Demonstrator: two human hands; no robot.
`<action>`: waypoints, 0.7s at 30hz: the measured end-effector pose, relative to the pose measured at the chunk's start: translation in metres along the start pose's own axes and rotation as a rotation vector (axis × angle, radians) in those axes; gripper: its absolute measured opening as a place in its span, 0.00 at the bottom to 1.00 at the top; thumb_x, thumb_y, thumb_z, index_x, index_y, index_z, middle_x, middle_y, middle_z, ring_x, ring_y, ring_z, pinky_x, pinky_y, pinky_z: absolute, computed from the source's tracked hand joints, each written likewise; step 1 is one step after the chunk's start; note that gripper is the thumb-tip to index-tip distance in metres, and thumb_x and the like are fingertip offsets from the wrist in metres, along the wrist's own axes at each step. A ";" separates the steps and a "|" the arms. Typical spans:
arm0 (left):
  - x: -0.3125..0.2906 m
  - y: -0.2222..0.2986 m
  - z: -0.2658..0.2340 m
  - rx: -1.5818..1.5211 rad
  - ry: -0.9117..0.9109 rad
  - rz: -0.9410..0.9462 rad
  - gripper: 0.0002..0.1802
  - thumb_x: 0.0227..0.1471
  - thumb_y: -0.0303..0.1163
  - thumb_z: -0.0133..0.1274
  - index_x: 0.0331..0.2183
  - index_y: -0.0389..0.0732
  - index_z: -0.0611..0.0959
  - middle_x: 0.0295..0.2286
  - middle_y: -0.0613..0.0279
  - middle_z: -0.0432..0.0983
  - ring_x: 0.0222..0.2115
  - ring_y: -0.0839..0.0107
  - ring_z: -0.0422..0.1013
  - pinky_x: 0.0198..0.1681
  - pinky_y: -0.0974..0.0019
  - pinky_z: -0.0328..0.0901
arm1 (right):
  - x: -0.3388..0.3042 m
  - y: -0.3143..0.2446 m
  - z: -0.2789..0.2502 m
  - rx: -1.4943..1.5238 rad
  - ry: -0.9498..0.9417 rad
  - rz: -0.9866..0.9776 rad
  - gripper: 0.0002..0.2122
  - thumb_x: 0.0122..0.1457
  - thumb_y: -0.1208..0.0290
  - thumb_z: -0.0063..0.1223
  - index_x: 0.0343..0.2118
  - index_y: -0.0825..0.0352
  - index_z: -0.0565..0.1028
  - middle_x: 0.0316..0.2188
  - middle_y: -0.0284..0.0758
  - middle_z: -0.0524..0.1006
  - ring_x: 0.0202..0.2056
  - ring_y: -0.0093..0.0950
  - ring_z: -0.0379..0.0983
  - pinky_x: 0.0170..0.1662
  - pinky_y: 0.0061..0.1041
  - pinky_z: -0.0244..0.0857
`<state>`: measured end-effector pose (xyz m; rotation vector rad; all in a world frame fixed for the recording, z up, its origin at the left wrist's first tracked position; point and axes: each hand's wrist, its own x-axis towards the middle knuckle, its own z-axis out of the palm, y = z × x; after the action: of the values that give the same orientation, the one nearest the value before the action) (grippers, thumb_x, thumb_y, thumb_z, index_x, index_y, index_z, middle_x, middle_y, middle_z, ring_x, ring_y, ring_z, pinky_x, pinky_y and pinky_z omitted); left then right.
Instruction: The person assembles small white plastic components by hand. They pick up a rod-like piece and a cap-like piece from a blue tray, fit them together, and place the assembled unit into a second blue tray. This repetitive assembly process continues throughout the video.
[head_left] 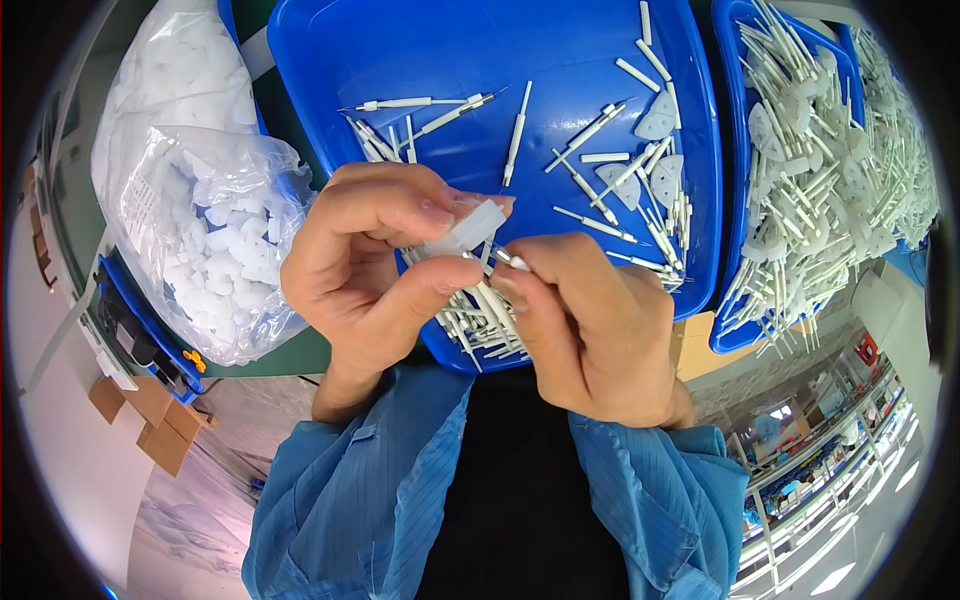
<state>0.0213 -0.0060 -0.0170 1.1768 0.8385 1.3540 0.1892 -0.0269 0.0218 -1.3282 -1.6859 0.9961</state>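
Observation:
Between thumb and fingers, my left hand [350, 255] pinches a small translucent white plastic piece [470, 231]. Right beside it, my right hand [605, 335] has thumb and forefinger closed on a thin white rod [511, 260] with a metal part, its end close to the plastic piece. Whether the two parts touch is hard to make out. Both hands are above the near side of a large blue tray [706, 150]. Inside it lie loose white rods with thin metal tips [517, 135], a pile of white rods [485, 325] under my hands, and several translucent fan-shaped pieces [622, 186].
A clear plastic bag [170, 170] full of white plastic pieces stands at the left on a green tabletop [295, 358]. At the right, another blue tray [722, 335] is heaped with white rods and fan-shaped pieces. Cardboard [170, 440] shows at lower left, shelving [820, 455] at lower right.

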 end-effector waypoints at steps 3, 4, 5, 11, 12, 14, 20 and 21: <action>-0.001 -0.001 -0.001 -0.028 0.004 0.028 0.19 0.41 0.20 0.66 0.36 0.29 0.75 0.35 0.49 0.72 0.34 0.64 0.77 0.40 0.64 0.75 | -0.001 0.000 -0.002 0.010 0.023 -0.027 0.06 0.54 0.78 0.58 0.31 0.71 0.72 0.18 0.32 0.72 0.13 0.23 0.69 0.15 0.23 0.59; -0.001 -0.001 0.002 -0.034 0.007 0.033 0.19 0.41 0.20 0.66 0.36 0.30 0.75 0.34 0.49 0.72 0.33 0.64 0.77 0.39 0.64 0.75 | -0.002 -0.001 -0.005 -0.009 0.002 -0.032 0.06 0.54 0.78 0.58 0.31 0.71 0.72 0.18 0.32 0.73 0.13 0.23 0.69 0.15 0.23 0.59; -0.001 -0.001 0.004 -0.041 0.010 0.037 0.19 0.40 0.20 0.66 0.35 0.30 0.75 0.34 0.49 0.72 0.33 0.65 0.76 0.39 0.64 0.75 | -0.002 -0.001 -0.007 -0.027 -0.018 -0.038 0.06 0.54 0.78 0.59 0.32 0.71 0.72 0.19 0.33 0.73 0.13 0.23 0.69 0.15 0.24 0.59; -0.001 0.000 0.002 0.098 -0.006 0.066 0.21 0.34 0.23 0.71 0.32 0.32 0.78 0.32 0.51 0.74 0.31 0.68 0.75 0.35 0.69 0.74 | 0.001 -0.003 -0.011 0.018 -0.084 0.002 0.06 0.54 0.78 0.58 0.32 0.71 0.72 0.18 0.35 0.73 0.13 0.26 0.69 0.15 0.25 0.60; -0.002 0.000 0.002 0.103 -0.002 0.061 0.21 0.33 0.23 0.71 0.31 0.33 0.78 0.32 0.51 0.74 0.30 0.68 0.75 0.34 0.70 0.74 | 0.001 0.000 -0.009 0.048 -0.075 -0.003 0.06 0.55 0.78 0.58 0.32 0.71 0.72 0.18 0.35 0.73 0.13 0.26 0.69 0.15 0.25 0.59; 0.000 0.001 0.005 0.066 0.032 0.027 0.21 0.32 0.23 0.72 0.30 0.33 0.79 0.31 0.51 0.75 0.30 0.68 0.75 0.34 0.69 0.73 | 0.002 0.005 -0.006 0.119 -0.059 -0.005 0.06 0.55 0.78 0.57 0.33 0.71 0.72 0.18 0.36 0.73 0.13 0.27 0.70 0.15 0.25 0.59; 0.002 0.010 0.001 0.125 -0.024 -0.010 0.19 0.32 0.27 0.72 0.29 0.33 0.81 0.28 0.50 0.76 0.29 0.68 0.75 0.31 0.70 0.71 | 0.003 0.012 -0.011 0.501 -0.183 0.126 0.04 0.58 0.76 0.55 0.35 0.69 0.73 0.18 0.36 0.72 0.15 0.31 0.71 0.18 0.26 0.61; 0.003 0.012 0.000 0.140 -0.039 0.005 0.19 0.32 0.27 0.72 0.29 0.32 0.81 0.28 0.50 0.76 0.29 0.67 0.75 0.31 0.70 0.71 | 0.003 0.013 -0.011 0.573 -0.208 0.136 0.04 0.59 0.76 0.54 0.35 0.68 0.73 0.18 0.36 0.72 0.15 0.31 0.71 0.18 0.25 0.61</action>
<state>0.0184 -0.0049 -0.0054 1.3096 0.9151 1.2890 0.2035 -0.0208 0.0144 -0.9865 -1.3122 1.5974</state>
